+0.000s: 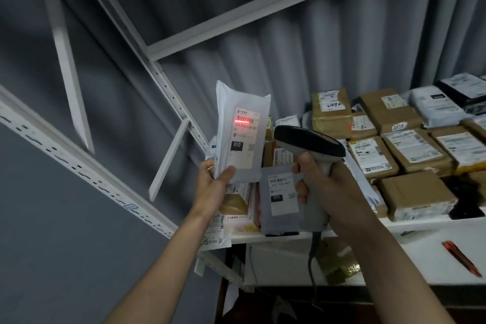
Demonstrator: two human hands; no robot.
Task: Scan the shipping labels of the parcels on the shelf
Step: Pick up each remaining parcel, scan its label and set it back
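My left hand (213, 187) holds a pale grey poly mailer (242, 113) upright above the shelf's left end, thumb across its lower front. Its white shipping label (243, 139) faces me, marked 010, and a red scan line lies across the barcode. My right hand (323, 187) grips the handle of a grey and black barcode scanner (307, 141) with its head aimed left at that label. A cable hangs down from the scanner's handle. Below, a grey mailer labelled 231 (281, 200) lies on the shelf.
The white shelf (434, 219) carries several brown cardboard parcels (415, 192) and bagged parcels (436, 105), labels up. A lower white board (420, 252) holds a red pen (460, 258) and a crumpled gold wrapper (339, 265). White slotted shelf posts (168, 87) rise to the left, grey curtain behind.
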